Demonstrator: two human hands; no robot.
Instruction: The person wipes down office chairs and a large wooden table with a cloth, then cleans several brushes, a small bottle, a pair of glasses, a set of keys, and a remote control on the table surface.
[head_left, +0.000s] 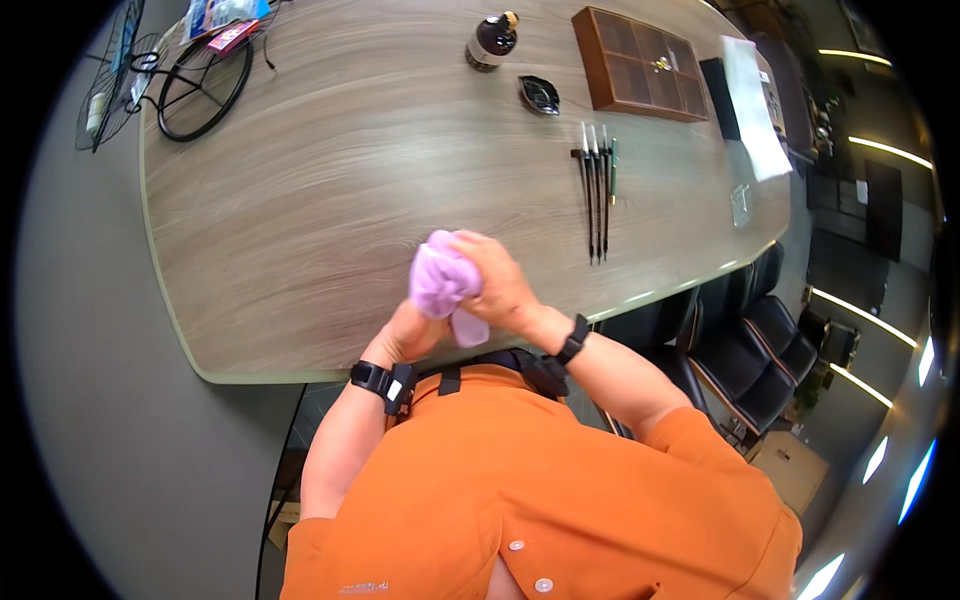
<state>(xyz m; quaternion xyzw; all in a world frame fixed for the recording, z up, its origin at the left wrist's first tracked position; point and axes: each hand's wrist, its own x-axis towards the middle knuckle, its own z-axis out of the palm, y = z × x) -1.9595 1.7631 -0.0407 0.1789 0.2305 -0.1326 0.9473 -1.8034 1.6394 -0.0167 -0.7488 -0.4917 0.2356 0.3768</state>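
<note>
A bunched lilac cloth (444, 276) is held between my two hands, above the near edge of the wood-grain table (315, 225). My right hand (496, 281) grips it from the right side, with the fingers curled over its top. From below left, my left hand (416, 330) holds its underside; the cloth hides most of those fingers. One end of the cloth hangs down between the wrists. Whether anything is wrapped inside cannot be seen.
Several brushes (598, 195) and a green pen (614, 171) lie right of centre. Farther back are a dark bottle (492, 41), a black leaf-shaped dish (539, 94) and a brown compartment box (643, 67). A black wire rack (205, 90) is at far left, white paper (754, 109) at right.
</note>
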